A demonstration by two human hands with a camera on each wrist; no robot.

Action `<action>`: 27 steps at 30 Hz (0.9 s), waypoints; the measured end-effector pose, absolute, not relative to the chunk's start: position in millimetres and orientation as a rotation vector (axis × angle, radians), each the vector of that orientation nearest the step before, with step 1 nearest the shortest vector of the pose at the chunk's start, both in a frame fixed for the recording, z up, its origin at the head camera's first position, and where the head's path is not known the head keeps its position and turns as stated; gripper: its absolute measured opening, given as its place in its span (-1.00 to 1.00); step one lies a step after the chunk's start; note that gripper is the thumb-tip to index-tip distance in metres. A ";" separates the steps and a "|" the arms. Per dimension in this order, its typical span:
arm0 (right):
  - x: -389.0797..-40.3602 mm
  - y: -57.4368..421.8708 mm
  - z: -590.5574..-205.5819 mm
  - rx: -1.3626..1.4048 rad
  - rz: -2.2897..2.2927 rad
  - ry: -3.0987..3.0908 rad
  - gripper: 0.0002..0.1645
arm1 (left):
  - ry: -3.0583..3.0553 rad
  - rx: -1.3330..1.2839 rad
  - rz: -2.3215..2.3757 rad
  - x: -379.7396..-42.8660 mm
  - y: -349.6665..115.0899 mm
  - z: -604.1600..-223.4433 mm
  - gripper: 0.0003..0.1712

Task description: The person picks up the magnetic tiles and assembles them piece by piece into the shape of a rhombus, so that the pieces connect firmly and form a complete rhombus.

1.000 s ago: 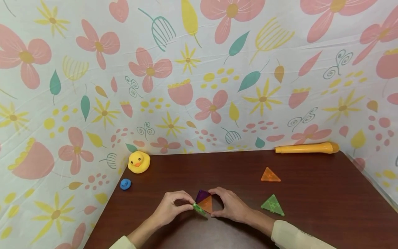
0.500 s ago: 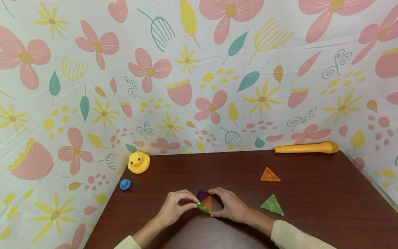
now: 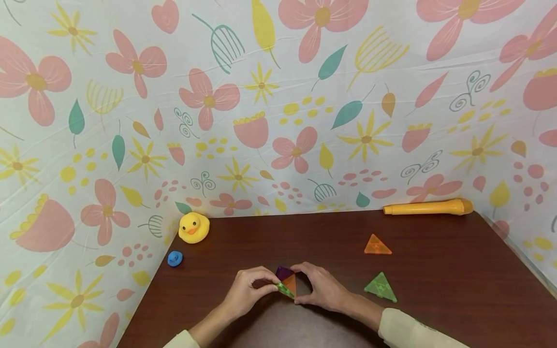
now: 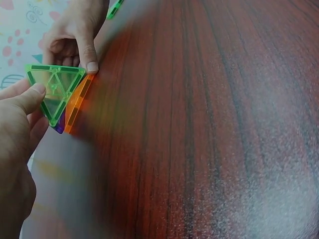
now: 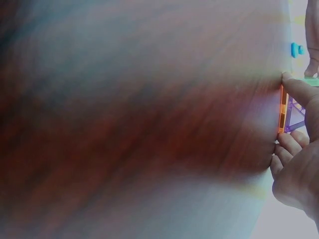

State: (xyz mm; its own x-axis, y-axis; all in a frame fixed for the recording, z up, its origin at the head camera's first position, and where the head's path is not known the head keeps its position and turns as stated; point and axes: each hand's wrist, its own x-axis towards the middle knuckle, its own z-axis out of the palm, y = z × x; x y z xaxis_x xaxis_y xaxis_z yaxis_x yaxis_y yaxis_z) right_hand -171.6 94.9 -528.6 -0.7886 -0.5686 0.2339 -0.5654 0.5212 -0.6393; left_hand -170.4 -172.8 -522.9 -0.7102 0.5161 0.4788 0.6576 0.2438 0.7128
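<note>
Between thumb and fingers, my left hand (image 3: 248, 292) pinches a translucent green triangular magnetic tile (image 4: 56, 88), tilted in the air. Its lower edge lies close against an orange triangular magnetic tile (image 4: 79, 105); whether the edges touch all along I cannot tell. My right hand (image 3: 324, 288) holds that orange tile by its ends, thumb at the near corner and fingers at the far one, as the right wrist view also shows. Behind the orange tile stands a purple triangular tile (image 3: 284, 272), partly hidden by the green one and the fingers.
A loose orange triangular tile (image 3: 377, 245) and a loose green one (image 3: 381, 287) lie to the right on the dark wooden table (image 3: 330, 237). A yellow rubber duck (image 3: 193, 228), a small blue duck (image 3: 175, 258) and a yellow toy microphone (image 3: 428, 207) sit near the edges, before a flowered cloth.
My left hand has moved slightly to the right, bringing the green tile closer in to the orange one. My right hand has stayed almost still around the orange tile.
</note>
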 end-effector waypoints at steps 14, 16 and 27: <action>-171.3 95.2 -529.0 -1.021 -1.148 2.731 -0.15 | -2.354 -1.097 -1.443 -169.9 -171.4 -526.8 -0.79; -171.2 95.2 -529.0 -1.024 -1.149 2.734 -0.15 | -2.368 -1.082 -1.440 -170.2 -171.6 -527.6 -0.80; -171.3 95.2 -529.2 -1.029 -1.138 2.740 -0.14 | -2.331 -1.098 -1.407 -171.3 -171.0 -532.4 -0.81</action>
State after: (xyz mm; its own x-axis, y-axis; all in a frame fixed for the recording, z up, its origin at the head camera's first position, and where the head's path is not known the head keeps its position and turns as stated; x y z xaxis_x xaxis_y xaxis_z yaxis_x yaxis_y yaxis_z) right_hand -171.3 95.2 -529.2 -0.7852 -0.5722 0.2366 -0.5714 0.5225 -0.6328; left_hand -171.3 -171.0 -532.4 -0.7022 0.4900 0.5166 0.6853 0.2686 0.6769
